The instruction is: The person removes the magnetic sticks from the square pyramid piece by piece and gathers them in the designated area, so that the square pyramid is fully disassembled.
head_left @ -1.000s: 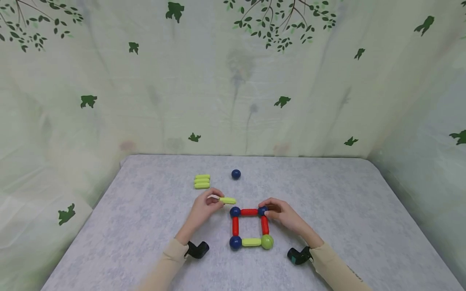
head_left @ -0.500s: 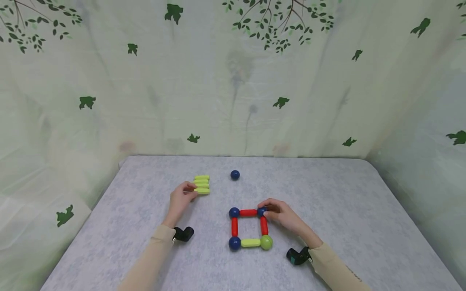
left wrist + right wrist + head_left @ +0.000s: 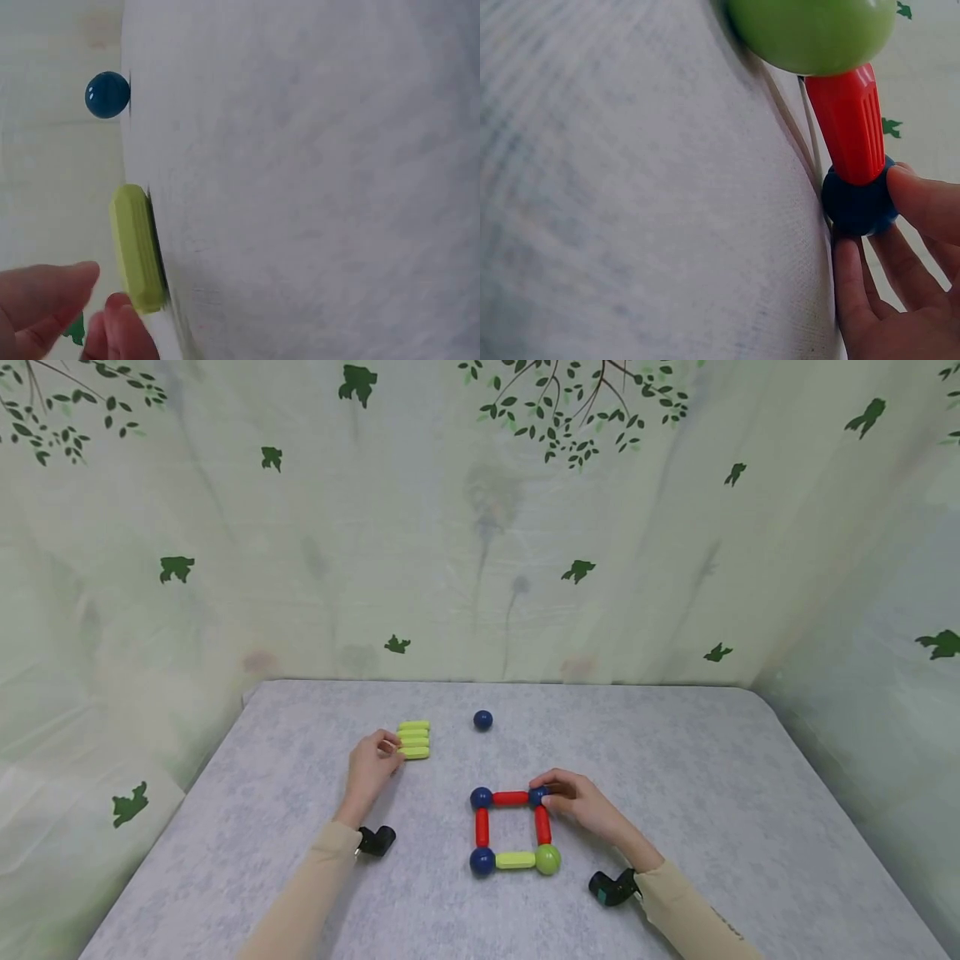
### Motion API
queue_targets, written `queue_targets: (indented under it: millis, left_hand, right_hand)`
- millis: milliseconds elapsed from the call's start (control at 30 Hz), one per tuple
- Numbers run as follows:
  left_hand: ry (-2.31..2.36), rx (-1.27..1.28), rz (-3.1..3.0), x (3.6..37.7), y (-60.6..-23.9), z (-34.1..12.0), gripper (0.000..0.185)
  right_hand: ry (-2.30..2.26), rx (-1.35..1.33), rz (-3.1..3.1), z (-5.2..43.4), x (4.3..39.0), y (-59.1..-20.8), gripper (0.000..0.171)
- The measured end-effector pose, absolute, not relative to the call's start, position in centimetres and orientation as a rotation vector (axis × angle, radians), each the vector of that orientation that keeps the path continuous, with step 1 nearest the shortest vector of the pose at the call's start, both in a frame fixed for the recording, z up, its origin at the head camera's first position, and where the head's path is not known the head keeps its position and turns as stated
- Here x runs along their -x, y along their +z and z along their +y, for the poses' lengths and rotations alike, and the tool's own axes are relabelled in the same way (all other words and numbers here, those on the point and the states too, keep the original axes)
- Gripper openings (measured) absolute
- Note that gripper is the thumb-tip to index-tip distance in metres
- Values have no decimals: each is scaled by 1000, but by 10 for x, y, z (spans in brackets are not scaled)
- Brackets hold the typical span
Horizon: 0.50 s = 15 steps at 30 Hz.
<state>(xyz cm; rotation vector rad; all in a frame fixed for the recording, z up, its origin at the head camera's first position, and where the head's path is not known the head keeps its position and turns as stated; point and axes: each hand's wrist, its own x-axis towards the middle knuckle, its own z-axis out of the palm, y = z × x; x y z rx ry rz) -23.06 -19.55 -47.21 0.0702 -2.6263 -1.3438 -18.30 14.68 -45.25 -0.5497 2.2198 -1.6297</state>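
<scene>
My left hand (image 3: 371, 766) is beside the left ends of several yellow-green rods (image 3: 414, 740), laid in a row on the table. In the left wrist view its thumb and fingers stand apart with nothing between them, fingertips right at the end of the nearest rod (image 3: 136, 247). With thumb and fingers my right hand (image 3: 581, 802) holds the far right blue ball (image 3: 859, 204) of a square frame. Three red rods (image 3: 512, 797), one yellow-green rod (image 3: 515, 860), three blue balls and a green ball (image 3: 547, 859) make up this square, which lies flat.
A loose blue ball (image 3: 483, 720) sits toward the back of the grey table (image 3: 675, 760), right of the rod row. Behind the table hangs a pale leaf-patterned curtain (image 3: 450, 527). Each wrist wears a small black camera (image 3: 377, 841).
My left hand carried a yellow-green rod away from the square, back and left, laid it at the near side of the row and let go. My right hand has stayed on the blue ball.
</scene>
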Motion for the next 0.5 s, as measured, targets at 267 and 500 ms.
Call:
queue_targets:
  millis: [267,500]
  left_hand:
    - [-1446,700,-2775,209,-469,-162,19]
    - [-1372,1102,-2898,205,-472,-132,36]
  right_hand:
    - [-1624,543,2223,147,183,-453,26]
    - [-1621,539,2224,146,183,-452,25]
